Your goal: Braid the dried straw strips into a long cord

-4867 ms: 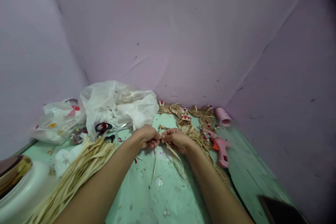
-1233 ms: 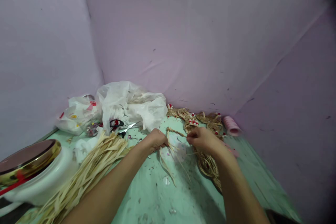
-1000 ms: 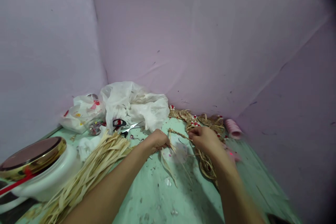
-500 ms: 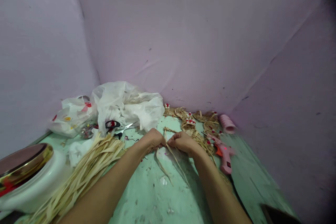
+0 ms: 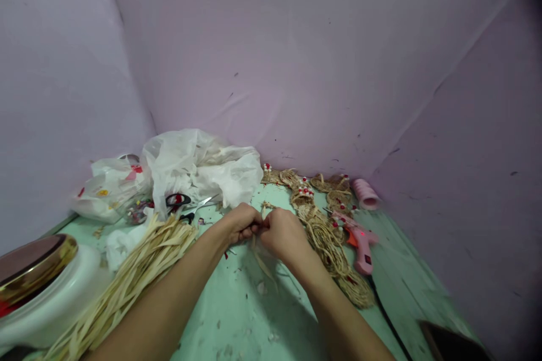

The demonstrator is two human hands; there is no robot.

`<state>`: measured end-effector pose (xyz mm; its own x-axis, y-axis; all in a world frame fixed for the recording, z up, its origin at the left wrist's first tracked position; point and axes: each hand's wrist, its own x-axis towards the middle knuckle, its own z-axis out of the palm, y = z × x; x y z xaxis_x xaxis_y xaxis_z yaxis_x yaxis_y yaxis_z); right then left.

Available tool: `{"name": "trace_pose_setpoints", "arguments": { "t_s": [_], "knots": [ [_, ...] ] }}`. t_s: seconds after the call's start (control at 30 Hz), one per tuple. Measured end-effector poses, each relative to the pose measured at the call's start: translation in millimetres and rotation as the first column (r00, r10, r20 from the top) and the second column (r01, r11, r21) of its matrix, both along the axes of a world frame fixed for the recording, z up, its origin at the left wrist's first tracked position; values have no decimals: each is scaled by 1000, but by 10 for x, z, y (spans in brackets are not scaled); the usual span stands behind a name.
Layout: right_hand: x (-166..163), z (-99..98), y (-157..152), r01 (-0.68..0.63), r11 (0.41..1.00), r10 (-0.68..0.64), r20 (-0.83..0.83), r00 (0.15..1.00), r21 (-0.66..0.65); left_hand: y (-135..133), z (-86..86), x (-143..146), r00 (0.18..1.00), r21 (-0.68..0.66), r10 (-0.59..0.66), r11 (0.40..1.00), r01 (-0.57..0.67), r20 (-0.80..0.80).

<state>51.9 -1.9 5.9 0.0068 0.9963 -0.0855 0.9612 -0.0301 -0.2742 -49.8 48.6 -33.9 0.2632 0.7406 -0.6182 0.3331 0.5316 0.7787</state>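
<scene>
My left hand (image 5: 244,221) and my right hand (image 5: 283,231) meet over the middle of the green table, both closed with fingertips pinched. Between them they grip a pale strip of dried plant fibre (image 5: 263,262), whose loose ends hang below my hands. A short twisted end of the fibre (image 5: 267,205) shows just beyond the fingers. My right hand covers most of the piece. To the right lies a coil of braided straw cord (image 5: 326,242). A bundle of flat raffia-like strips (image 5: 131,282) lies beside my left forearm.
White plastic bags (image 5: 203,163) and black-handled scissors (image 5: 188,208) lie at the back left. A white container with a gold-rimmed lid (image 5: 40,276) stands left. On the right are a pink glue gun (image 5: 362,245), its cable, a pink spool (image 5: 366,194) and beaded straw pieces (image 5: 305,189).
My right hand has turned over and moved left against my left hand, now covering more of the strip. The view has shifted slightly, and more of the cord coil shows.
</scene>
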Motion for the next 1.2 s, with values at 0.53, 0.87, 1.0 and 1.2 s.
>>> {"name": "trace_pose_setpoints", "arguments": {
  "t_s": [0.53,0.87,1.0,1.2],
  "knots": [
    [362,-23,193,-20,980,-73,-459,886,-196,-48,53,-31,993,119,-58,992,46,104],
    [215,-177,209,-120,854,-412,-798,440,-507,-38,44,-38,986,150,-92,986,72,137],
    [263,-222,235,-102,856,-407,-783,470,-507,-52,67,-35,984,171,-135,979,113,120],
    [362,-281,311,-106,818,-485,-776,402,-566,-45,40,-44,981,219,-179,963,158,77]
  ]
}}
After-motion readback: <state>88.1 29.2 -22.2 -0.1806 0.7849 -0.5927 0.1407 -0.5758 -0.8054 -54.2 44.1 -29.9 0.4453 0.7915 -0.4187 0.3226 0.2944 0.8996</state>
